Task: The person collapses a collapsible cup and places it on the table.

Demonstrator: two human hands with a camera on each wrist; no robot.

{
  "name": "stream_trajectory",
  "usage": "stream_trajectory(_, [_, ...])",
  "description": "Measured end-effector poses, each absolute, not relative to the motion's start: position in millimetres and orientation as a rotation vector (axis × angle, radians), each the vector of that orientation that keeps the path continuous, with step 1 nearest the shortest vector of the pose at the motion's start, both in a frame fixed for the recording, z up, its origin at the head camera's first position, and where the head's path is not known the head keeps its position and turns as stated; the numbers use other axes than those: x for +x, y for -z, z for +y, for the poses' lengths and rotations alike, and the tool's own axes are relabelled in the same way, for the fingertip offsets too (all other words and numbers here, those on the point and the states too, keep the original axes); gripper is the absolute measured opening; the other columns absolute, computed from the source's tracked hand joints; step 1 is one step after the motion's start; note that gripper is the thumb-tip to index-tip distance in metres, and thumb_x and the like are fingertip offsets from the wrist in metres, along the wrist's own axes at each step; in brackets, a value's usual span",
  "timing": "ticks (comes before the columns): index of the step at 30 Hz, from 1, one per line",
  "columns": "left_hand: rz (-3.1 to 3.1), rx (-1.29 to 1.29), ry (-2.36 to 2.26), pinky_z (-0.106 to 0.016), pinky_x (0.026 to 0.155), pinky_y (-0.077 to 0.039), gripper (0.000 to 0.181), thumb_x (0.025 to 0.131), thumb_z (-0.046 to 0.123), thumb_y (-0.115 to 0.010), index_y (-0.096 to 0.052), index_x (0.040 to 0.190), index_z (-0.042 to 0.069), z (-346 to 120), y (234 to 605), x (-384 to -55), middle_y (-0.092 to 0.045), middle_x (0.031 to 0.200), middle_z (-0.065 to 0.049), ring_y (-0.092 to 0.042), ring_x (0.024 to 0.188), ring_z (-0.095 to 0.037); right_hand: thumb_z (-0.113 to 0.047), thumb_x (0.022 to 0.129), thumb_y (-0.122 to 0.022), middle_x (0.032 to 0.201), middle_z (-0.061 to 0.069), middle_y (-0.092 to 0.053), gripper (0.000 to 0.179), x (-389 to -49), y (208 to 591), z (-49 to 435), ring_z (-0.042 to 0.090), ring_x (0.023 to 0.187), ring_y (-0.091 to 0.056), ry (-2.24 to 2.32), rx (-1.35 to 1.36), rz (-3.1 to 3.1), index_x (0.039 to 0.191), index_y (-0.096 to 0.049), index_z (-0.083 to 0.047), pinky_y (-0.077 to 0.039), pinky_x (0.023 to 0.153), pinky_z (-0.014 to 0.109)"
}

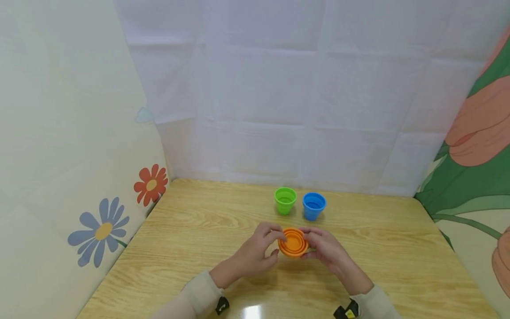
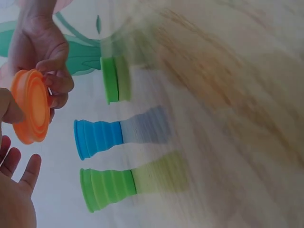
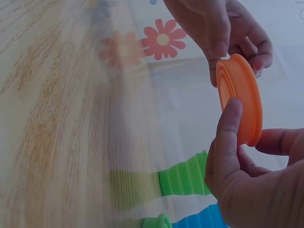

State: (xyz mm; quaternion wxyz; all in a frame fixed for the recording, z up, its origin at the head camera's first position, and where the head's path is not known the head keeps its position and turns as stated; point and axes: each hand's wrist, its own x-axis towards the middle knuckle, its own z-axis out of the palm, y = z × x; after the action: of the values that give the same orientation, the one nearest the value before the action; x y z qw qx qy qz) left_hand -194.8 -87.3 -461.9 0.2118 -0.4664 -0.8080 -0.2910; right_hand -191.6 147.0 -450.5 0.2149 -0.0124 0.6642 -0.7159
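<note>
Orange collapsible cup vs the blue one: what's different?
Shape: the orange collapsible cup is folded into a flat disc of rings; the blue collapsible cup is extended to a tapered cup.
Support: the orange cup is held up by the right hand; the blue cup stands upright on the table, untouched.
Shared: round rim, stepped wall.
</note>
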Motion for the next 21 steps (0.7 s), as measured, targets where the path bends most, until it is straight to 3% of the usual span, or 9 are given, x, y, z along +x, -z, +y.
stream_trajectory(5, [-2.326,-1.154,1.199,-0.032,0.085,-0.052,0.035,0.081,0.005,-0.064,-0.052,0.112,0.012,-88,461,-197,-0.045,0.116,-0.002,-0.045,0.108,-0.018,-0.018,0.093,-0.050,0.117,0.011,-0.061,0.044,-192,451,147,0.019,0.093,-0.060,2.000,-0.035,1.856,0.132,-0.046,0.003,-0.056,0.073,0.036])
stream_trajectory(9, [-2.409,-0.987,1.475,-0.032,0.081,-0.054,0.033,0.086,0.006,-0.062,-0.050,0.116,0.010,-87,459,-199,-0.048,0.114,-0.010,-0.049,0.103,-0.026,-0.019,0.093,-0.050,0.117,0.010,-0.061,0.043,-194,452,146,0.020,0.094,-0.060,2.007,-0.013,1.859,0.131,-0.047,0.001,-0.056,0.074,0.036])
stream_trajectory(13, [-2.527,-0.741,1.683,-0.027,0.076,-0.054,0.030,0.091,0.010,-0.058,-0.050,0.120,0.008,-85,457,-201,-0.050,0.113,-0.014,-0.052,0.098,-0.022,-0.019,0.093,-0.050,0.118,0.011,-0.060,0.043,-197,453,144,0.020,0.095,-0.060,2.006,0.007,1.863,0.131,-0.048,0.000,-0.056,0.076,0.038])
stream_trajectory(21, [-2.476,-0.466,2.254,-0.046,0.078,-0.055,0.040,0.094,0.014,-0.050,-0.041,0.132,0.002,-83,458,-206,-0.048,0.114,-0.017,-0.061,0.088,-0.021,-0.018,0.093,-0.050,0.120,0.013,-0.059,0.042,-202,454,138,0.021,0.096,-0.060,2.025,0.032,1.871,0.131,-0.048,0.000,-0.055,0.077,0.040])
